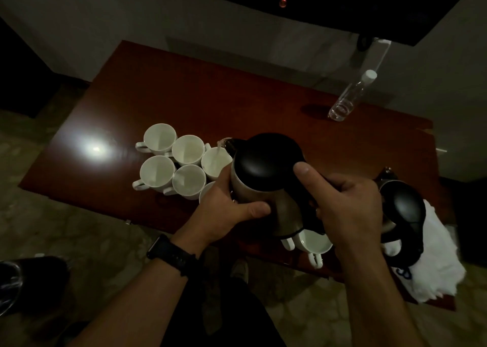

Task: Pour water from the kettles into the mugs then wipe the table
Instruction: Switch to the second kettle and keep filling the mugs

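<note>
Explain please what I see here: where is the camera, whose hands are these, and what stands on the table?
One camera sits on a person's head and looks down, so these are that person's own hands. The right hand grips the handle of a tilted kettle; the left hand holds its metal body. Water runs from the spout into one white mug among other mugs. The red-brown table also carries a second kettle, a white cloth and a clear bottle.

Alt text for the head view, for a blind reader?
The right hand grips the handle of a tilted kettle and the left hand holds its body, pouring water into a mug among clustered white mugs on a red table. A second kettle and white cloth sit at the right, a bottle farther back.
</note>
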Action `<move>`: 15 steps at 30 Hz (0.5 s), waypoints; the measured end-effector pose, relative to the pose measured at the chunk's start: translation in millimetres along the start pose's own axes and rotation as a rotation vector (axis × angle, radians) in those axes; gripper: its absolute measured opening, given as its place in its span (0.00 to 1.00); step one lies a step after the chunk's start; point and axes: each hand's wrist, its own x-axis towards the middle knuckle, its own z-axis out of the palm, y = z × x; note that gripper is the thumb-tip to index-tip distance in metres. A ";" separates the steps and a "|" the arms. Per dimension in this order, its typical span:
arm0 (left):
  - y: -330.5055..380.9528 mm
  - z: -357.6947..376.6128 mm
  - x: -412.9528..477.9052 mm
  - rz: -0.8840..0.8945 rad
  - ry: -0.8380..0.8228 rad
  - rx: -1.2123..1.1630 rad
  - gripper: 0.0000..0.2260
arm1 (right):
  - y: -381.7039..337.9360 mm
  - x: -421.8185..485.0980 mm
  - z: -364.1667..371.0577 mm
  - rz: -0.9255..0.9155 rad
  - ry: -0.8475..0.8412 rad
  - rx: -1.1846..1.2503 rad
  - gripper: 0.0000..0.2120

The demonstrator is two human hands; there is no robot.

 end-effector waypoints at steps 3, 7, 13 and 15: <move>1.0 0.8 1.8 0.000 0.000 -0.004 0.44 | -1.0 1.3 0.0 0.005 0.006 -0.005 0.37; 2.8 1.8 3.3 0.007 0.006 0.001 0.44 | -5.1 1.3 -0.1 0.011 0.001 -0.012 0.44; 2.3 2.2 4.0 0.021 0.007 0.005 0.43 | -5.1 2.8 -1.3 0.003 0.018 -0.031 0.42; 2.7 3.0 4.2 0.020 0.006 -0.005 0.44 | -4.5 2.0 -1.0 0.011 0.023 -0.036 0.43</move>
